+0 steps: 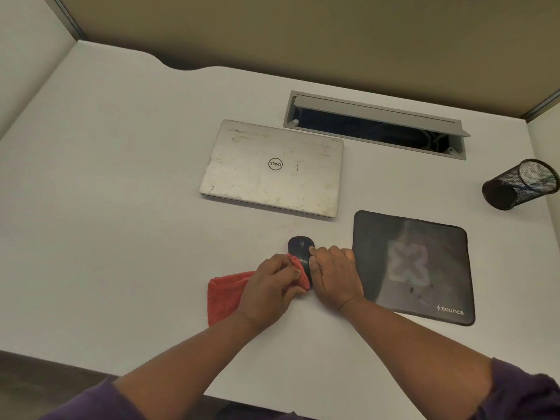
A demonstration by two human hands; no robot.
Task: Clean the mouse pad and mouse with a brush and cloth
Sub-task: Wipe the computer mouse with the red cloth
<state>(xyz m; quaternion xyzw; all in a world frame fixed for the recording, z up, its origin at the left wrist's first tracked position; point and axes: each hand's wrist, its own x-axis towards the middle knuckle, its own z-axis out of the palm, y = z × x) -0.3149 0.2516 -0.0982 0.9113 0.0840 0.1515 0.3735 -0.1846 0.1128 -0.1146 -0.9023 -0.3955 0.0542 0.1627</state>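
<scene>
Our left hand (269, 286) has its fingers curled around a bunched fold of the red cloth (225, 297), pressing that fold against the left side of the black mouse (300, 248); the rest of the cloth trails out to the left and lies flat on the white desk (121, 207). Our right hand (335, 275) is curled against the mouse's right side, fingers bent over its edge and gripping it, so the two hands sit close together with the mouse clamped between them. Only the front of the mouse shows beyond our knuckles; its rear half is hidden under the hands. The mouse rests on the bare desk, just beside the left edge of the dark mouse pad (415, 268), whose near-left corner our right wrist lies close to. Beyond the mouse lies a closed silver laptop (272, 168), and a black mesh cup (521, 184) lies tipped on its side at the far right.
</scene>
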